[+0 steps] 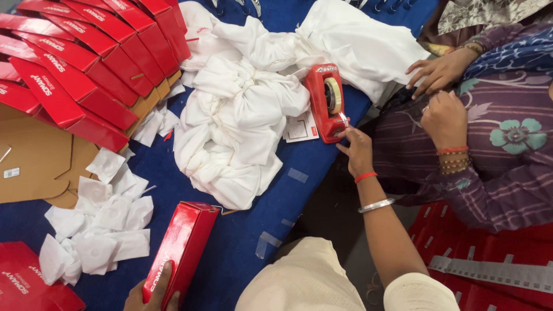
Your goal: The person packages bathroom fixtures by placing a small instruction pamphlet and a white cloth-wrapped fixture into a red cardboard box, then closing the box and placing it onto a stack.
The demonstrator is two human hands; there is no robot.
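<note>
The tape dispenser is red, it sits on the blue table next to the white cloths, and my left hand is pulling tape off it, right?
Not quite. The head view shows your right hand at the tape dispenser; your left hand holds a red box.

A long, glossy red carton (pixel 180 250) was laid closed and slanted on the blue desk (pixel 242 242), its near end gripped at the desk's front edge. A red tape dispenser (pixel 324 102) with a tan roll was set upright beyond the carton, beside the desk's right edge.
</note>
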